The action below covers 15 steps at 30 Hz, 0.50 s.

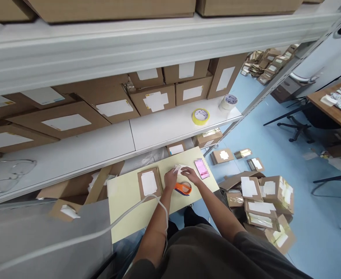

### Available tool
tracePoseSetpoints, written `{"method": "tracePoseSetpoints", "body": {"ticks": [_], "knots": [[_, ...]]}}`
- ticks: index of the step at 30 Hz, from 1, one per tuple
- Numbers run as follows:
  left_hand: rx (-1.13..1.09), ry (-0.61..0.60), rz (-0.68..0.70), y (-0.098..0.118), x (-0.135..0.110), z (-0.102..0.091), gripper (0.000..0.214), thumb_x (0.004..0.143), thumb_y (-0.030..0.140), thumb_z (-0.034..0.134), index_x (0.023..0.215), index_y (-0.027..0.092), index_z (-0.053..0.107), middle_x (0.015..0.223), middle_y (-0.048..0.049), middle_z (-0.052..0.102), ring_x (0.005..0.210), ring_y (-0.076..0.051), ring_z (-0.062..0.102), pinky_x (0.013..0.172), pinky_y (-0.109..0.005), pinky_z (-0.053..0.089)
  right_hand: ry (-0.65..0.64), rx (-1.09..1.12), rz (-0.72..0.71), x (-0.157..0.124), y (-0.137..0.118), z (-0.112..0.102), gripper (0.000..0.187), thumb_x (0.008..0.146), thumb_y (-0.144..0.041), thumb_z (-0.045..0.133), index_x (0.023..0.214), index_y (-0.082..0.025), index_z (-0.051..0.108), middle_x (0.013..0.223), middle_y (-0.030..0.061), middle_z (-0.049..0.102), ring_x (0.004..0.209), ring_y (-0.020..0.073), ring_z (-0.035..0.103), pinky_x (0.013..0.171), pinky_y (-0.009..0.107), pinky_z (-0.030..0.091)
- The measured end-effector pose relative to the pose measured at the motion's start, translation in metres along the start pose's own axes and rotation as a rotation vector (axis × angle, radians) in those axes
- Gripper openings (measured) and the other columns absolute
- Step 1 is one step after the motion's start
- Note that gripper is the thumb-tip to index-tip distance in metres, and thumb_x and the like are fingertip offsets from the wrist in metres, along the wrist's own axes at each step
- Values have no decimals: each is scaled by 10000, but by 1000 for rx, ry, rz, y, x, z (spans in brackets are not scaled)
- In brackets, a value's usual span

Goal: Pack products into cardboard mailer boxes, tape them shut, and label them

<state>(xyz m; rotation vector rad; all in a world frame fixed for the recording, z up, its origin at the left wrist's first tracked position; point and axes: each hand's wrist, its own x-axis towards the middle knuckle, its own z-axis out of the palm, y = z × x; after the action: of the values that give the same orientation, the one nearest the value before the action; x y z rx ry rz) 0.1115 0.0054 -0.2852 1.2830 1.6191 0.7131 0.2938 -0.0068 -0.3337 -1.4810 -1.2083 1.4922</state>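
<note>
Over a pale yellow tabletop (124, 217), my left hand (170, 179) is closed on a small piece of white paper (178, 168). From the other side my right hand (189, 175) reaches in, its fingers bent and pinched at the paper's right edge. Just below the hands lies an orange tape dispenser (179, 187) with a roll in it. A flat cardboard box (159, 185) with a white label rests left of my left hand. Right of my right hand is a phone (201, 169) with a pink screen, partly pixelated.
A white shelf (164, 130) behind the table holds labelled boxes (160, 101), yellow tape (201, 116), a clear roll (228, 102) and glasses (10, 176). A white cable (100, 232) crosses my left forearm. Parcels (260, 207) pile on the floor at right.
</note>
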Motion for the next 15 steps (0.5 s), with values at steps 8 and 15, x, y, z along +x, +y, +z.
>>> {"method": "tracePoseSetpoints", "body": {"ticks": [8,15], "knots": [[-261,44,2,14,-24,-86,349,751,537,874,827,201,817,836,-68,789,822,-258,689,778,-341,538,-165,-320,-208,40,-31,-3,332,856,-511,799,1072,-258,808,1228,132,795,1273,356,673,1134,519,510],[-457,338,-136,10,-43,-91,373,689,515,926,741,180,769,719,-30,722,720,-186,626,712,-297,491,-496,-152,-45,56,-58,-8,485,743,-685,853,750,-233,678,755,-8,648,731,196,582,670,308,451]]}}
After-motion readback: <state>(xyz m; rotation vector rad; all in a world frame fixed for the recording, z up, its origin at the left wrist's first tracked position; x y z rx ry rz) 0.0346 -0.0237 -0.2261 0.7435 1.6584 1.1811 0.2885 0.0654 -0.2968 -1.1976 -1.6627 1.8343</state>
